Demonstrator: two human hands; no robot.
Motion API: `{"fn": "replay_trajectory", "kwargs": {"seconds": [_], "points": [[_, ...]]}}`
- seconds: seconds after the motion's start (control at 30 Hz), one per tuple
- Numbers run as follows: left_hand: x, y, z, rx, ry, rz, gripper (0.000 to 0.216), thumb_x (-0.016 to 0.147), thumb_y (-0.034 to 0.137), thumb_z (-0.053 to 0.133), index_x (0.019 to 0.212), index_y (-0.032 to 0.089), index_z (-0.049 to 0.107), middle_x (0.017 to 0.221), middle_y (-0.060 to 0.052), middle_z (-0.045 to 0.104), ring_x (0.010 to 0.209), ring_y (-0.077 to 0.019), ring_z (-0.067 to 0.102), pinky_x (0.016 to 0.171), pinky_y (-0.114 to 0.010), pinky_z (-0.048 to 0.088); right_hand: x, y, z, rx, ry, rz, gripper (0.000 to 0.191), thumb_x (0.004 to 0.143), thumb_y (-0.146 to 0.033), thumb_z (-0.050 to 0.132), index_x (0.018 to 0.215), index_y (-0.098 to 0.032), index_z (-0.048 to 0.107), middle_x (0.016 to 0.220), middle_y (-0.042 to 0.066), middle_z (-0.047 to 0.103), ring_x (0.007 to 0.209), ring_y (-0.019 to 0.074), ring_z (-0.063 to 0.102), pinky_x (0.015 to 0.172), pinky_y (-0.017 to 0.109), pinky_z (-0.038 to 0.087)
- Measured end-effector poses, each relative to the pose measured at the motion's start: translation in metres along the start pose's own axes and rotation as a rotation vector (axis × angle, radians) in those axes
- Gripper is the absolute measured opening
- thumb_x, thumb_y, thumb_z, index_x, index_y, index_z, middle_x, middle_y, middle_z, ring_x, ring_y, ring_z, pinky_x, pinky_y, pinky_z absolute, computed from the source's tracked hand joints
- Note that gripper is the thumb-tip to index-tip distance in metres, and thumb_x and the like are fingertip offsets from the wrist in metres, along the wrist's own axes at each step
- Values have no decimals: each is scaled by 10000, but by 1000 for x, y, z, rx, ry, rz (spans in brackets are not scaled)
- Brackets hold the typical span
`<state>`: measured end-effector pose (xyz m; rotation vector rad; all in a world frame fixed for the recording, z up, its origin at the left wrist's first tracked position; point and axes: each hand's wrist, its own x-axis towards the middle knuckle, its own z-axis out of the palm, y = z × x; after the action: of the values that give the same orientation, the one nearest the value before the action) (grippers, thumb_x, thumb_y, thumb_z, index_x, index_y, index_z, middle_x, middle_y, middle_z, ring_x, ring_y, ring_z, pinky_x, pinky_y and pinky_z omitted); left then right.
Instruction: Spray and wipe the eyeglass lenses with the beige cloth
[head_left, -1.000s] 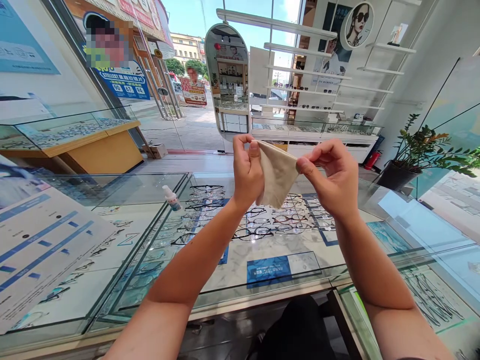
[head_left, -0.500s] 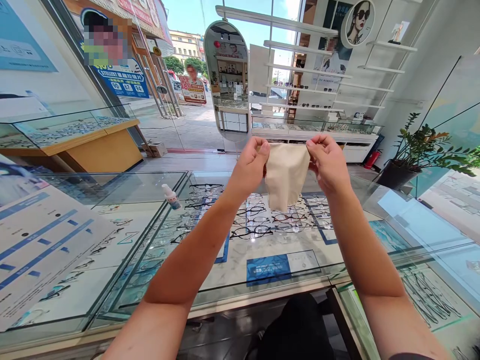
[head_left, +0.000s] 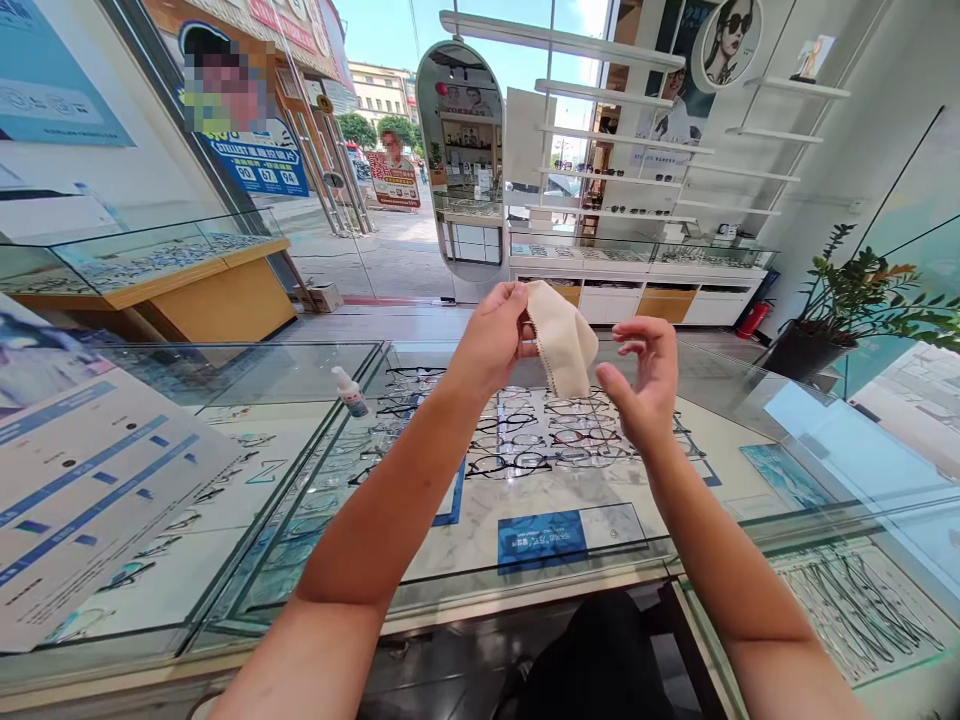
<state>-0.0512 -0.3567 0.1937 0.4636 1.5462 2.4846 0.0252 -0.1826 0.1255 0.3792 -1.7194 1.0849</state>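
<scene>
A beige cleaning cloth [head_left: 564,340] with a zigzag edge hangs from my left hand [head_left: 495,335], which pinches it by one upper corner. The cloth droops to the right, above the glass display case. My right hand [head_left: 646,385] is just right of the cloth, apart from it, with fingers curved and thumb spread, holding nothing. Below both hands, rows of eyeglasses [head_left: 510,464] lie inside the glass case [head_left: 465,545]. A small white spray bottle [head_left: 349,392] stands on the glass to the left of my left forearm.
A printed sheet [head_left: 90,490] stands at the left on the counter. Inside the case lies a blue and white card [head_left: 541,541]. Farther back are an oval mirror [head_left: 463,160], white wall shelves [head_left: 615,135], and a potted plant [head_left: 806,340] at the right.
My right hand has let go of its corner of the cloth and moved slightly down. The cloth, earlier stretched between both hands, now hangs folded over from my left hand.
</scene>
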Motion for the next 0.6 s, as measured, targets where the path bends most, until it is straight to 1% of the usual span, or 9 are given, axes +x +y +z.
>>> {"fn": "replay_trajectory", "kwargs": {"seconds": [0.03,0.07,0.1,0.13,0.23,0.33,0.4,0.53,0.6], "points": [[0,0,0,-25,21,9,212,1070,353,664,942,209,576,686,53,532,489,-72,501,497,-178,455,-6,-8,-2,-129,-41,-181,484,864,-541,787,1252,-314,608,1236,77,645,1147,285,625,966,452,514],[1,0,1,-49,45,23,211,1071,355,665,948,209,574,694,50,547,497,-75,517,499,-180,459,-10,-15,-3,-262,-82,-320,483,861,-507,808,1265,-325,615,1265,78,640,1188,300,607,1009,476,492],[2,-1,1,-69,70,40,214,1071,361,668,954,210,572,703,45,562,508,-80,538,501,-183,463,-13,-20,-3,-386,-120,-417,463,868,-483,818,1264,-337,628,1290,76,640,1222,312,592,1042,491,469],[4,-2,1,-86,97,60,221,1066,375,677,959,213,570,710,41,576,522,-87,561,503,-186,467,-15,-24,-2,-494,-155,-478,426,883,-469,818,1252,-346,646,1311,71,643,1247,317,582,1067,499,446],[8,-5,-1,-115,168,120,270,1035,438,724,974,227,568,712,34,601,575,-116,630,507,-194,475,-16,-26,3,-679,-194,-538,257,945,-448,784,1168,-346,709,1316,55,677,1272,310,578,1083,489,411],[10,-6,-2,-133,208,163,290,1022,465,739,983,234,568,716,26,618,623,-134,667,518,-194,484,-14,-22,8,-703,-153,-565,144,967,-367,780,1102,-331,745,1256,44,716,1245,282,594,1070,467,405],[11,-6,-2,-144,223,179,290,1024,466,735,980,236,564,727,21,629,640,-138,674,525,-195,487,-14,-21,11,-693,-123,-594,115,965,-329,785,1076,-330,756,1219,37,732,1217,268,603,1055,453,407],[12,-8,-3,-161,232,204,292,1029,480,722,977,242,561,733,22,627,650,-138,670,539,-199,499,-13,-24,17,-731,-65,-674,117,971,-396,788,1060,-323,766,1194,53,739,1208,268,594,1031,440,404],[13,-9,-3,-158,241,215,290,1031,481,717,973,243,561,740,24,624,667,-139,673,565,-206,513,-12,-24,20,-756,-37,-701,72,973,-365,788,1033,-331,765,1175,42,744,1206,259,586,1034,433,388]]}}
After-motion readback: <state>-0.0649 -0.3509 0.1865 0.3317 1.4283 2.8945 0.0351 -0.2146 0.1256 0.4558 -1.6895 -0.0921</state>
